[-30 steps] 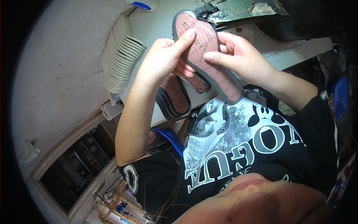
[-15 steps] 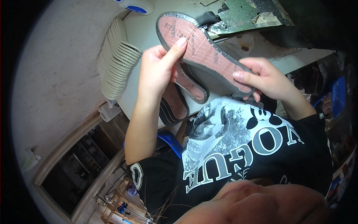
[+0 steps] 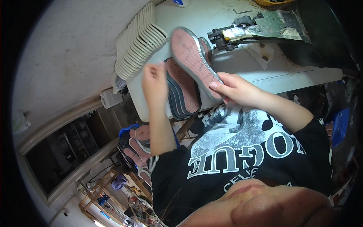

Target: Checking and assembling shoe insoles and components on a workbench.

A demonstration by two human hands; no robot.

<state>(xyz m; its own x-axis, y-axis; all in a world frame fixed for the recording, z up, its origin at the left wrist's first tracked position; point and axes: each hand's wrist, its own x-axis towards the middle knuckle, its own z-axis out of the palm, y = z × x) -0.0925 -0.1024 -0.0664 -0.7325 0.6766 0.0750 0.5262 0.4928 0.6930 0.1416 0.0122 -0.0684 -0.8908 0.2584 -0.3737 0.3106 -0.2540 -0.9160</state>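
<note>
A shoe sole with a pink lined face and a dark grey rim (image 3: pixel 189 55) is held slanting above the table. My right hand (image 3: pixel 234 87) grips its narrow lower end, thumb on the pink face and fingers behind. Off to the left, apart from this sole, my left hand (image 3: pixel 154 81) has its fingers curled in, slightly blurred, and nothing shows in them. Beneath the held sole lies a stack of similar pink and black soles (image 3: pixel 185 89), fanned to the left. Part of another sole (image 3: pixel 205 49) shows behind its right edge.
A worn green machine arm with a black metal end (image 3: pixel 264 28) reaches over the white table (image 3: pixel 291 81) at right. Nested cream pieces (image 3: pixel 140 41) stand along the wall. Below left, a blue bin (image 3: pixel 124 131) holds more soles. A white jug (image 3: pixel 111 98) is beside the table.
My left hand has let go of the sole and moved away left. The right hand has brought the sole left and lower, tilted more upright. The view has shifted, showing the machine's end and the bin.
</note>
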